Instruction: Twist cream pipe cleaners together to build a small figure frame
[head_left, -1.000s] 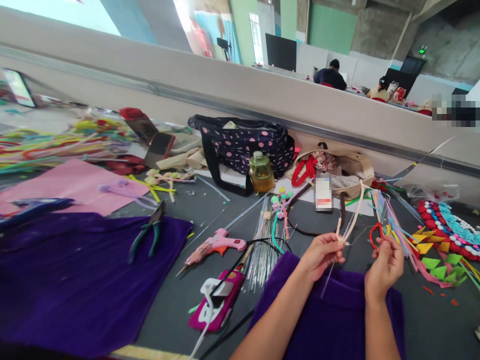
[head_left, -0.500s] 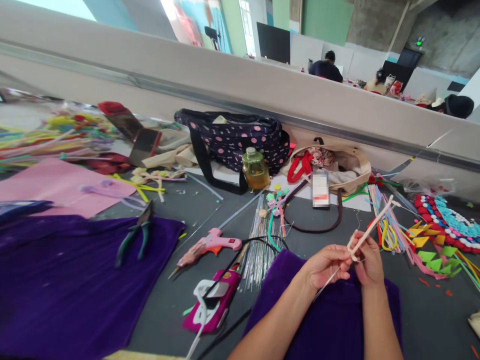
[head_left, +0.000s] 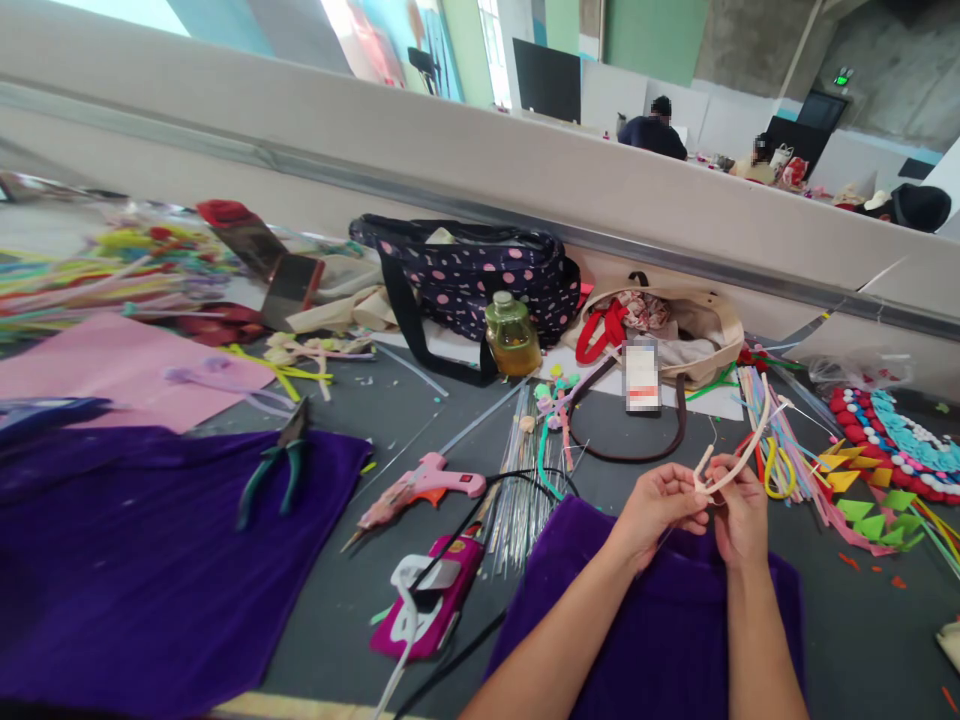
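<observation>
Bent pale-peach fuzzy craft stem (head_left: 760,433), one, held above the dark purple cloth (head_left: 566,565) on the dark grey worktop (head_left: 851,640). Left hand (head_left: 664,512): fingers pinching its bend. Right hand (head_left: 742,515): fingers gripping it alongside.

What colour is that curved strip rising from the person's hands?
The curved strip is a pale, creamy peach; the head view shows it best.

Pliers (head_left: 287,444) left of pipe cleaner (head_left: 759,437)
</observation>
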